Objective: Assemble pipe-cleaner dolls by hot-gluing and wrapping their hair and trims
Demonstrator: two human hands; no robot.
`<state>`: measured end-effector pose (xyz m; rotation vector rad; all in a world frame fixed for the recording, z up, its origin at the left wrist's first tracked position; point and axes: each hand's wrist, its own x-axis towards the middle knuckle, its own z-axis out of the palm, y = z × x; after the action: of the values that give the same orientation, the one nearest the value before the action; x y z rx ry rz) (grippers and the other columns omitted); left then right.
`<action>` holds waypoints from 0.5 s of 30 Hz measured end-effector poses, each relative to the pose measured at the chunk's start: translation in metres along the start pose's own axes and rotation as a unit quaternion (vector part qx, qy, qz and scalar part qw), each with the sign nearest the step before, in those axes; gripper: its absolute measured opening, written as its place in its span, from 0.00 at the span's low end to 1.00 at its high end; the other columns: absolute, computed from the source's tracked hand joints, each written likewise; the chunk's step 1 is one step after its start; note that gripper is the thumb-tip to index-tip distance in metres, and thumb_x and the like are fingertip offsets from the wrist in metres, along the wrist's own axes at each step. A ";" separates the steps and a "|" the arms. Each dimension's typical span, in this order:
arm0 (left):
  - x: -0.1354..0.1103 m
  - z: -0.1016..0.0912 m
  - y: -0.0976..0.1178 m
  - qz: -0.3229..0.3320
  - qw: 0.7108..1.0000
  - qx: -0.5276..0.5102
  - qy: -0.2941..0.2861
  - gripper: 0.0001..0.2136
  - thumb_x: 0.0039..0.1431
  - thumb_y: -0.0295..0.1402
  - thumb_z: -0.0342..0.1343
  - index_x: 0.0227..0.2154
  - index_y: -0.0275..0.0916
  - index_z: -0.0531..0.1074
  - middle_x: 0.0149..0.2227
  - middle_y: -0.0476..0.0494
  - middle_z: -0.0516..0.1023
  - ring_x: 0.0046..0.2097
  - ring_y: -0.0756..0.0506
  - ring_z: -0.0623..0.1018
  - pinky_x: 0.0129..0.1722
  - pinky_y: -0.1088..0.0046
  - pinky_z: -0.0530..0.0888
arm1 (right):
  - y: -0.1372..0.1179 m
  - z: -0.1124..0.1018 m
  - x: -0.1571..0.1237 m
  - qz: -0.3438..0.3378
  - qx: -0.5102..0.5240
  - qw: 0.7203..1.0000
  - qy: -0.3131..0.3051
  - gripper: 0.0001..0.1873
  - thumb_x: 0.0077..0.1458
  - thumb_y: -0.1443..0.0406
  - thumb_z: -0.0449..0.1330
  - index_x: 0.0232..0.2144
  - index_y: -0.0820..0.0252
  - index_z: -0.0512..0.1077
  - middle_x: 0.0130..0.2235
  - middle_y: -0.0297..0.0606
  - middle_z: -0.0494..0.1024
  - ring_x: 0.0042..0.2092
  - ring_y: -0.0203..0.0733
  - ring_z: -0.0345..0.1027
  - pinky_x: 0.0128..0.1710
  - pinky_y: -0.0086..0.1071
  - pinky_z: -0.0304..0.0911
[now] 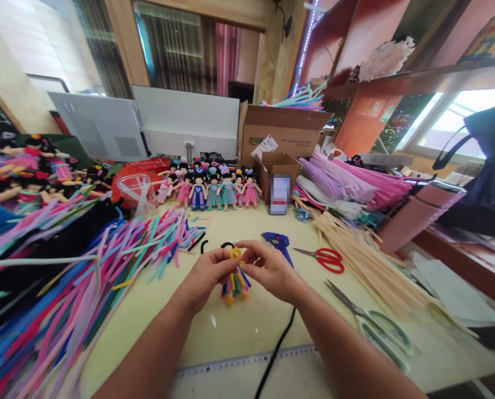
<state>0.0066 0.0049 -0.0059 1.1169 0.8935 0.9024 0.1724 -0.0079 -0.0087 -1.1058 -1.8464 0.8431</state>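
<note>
Pale yellow-green, the tabletop [197, 338] carried a ruler [214, 367] and a black cord [276, 353] along its near part, with green-handled scissors [360, 311] to the right. Beyond these, the left hand [206, 272] pinched a small yellow loop [235, 254] between thumb and fingertip. The right hand [272, 267] curved around the loop's other side, fingers partly parted; whether they touched it, I could not tell. Just beneath the fingers was a doll [236, 285] with a striped skirt, partly hidden, so whether it lay on the table or hung from the grip was unclear. The step in hand looked like shaping or placing the loop against the doll. As I judged it, the next move called for a light, steady pinch and careful alignment. Past the hands lay a blue glue gun [279, 241] and red-handled scissors [320, 255]; farther off, finished-looking dolls [206, 189] stood crowded before two pale monitors [185, 117].
</note>
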 end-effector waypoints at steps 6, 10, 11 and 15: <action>0.001 -0.002 -0.005 -0.007 0.999 0.025 -0.048 0.15 0.43 0.41 0.65 0.23 0.35 0.69 0.21 0.48 0.74 0.20 0.53 0.67 0.20 0.77 0.62 | 0.012 0.009 -0.005 -0.036 0.027 0.999 0.025 0.18 0.54 0.69 0.56 0.48 0.60 0.69 0.28 0.31 0.69 0.27 0.32 0.63 0.28 0.28 0.61; 0.003 -0.004 -0.008 -0.015 0.996 0.055 -0.067 0.13 0.45 0.40 0.64 0.25 0.35 0.70 0.20 0.47 0.75 0.20 0.53 0.68 0.20 0.78 0.61 | 0.017 0.009 -0.011 -0.057 -0.008 0.998 0.023 0.17 0.55 0.69 0.57 0.48 0.58 0.70 0.29 0.33 0.71 0.30 0.34 0.63 0.30 0.28 0.61; 0.004 -0.004 -0.008 -0.019 0.996 0.061 -0.068 0.13 0.45 0.39 0.64 0.25 0.35 0.70 0.21 0.47 0.76 0.20 0.53 0.68 0.20 0.78 0.62 | 0.018 0.008 -0.011 -0.059 -0.016 0.998 0.023 0.16 0.55 0.69 0.57 0.47 0.58 0.71 0.30 0.33 0.72 0.30 0.34 0.64 0.30 0.28 0.61; 0.003 -0.004 -0.008 -0.044 0.995 0.050 -0.073 0.13 0.45 0.39 0.63 0.26 0.34 0.71 0.23 0.45 0.78 0.20 0.54 0.68 0.20 0.78 0.62 | 0.018 0.007 -0.012 -0.039 -0.007 0.999 0.037 0.15 0.53 0.71 0.56 0.44 0.59 0.72 0.30 0.33 0.72 0.30 0.33 0.64 0.30 0.28 0.61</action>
<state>0.0055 0.0078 -0.0152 1.2050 0.8671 0.7003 0.1762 -0.0130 -0.0306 -1.0526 -1.8245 0.7372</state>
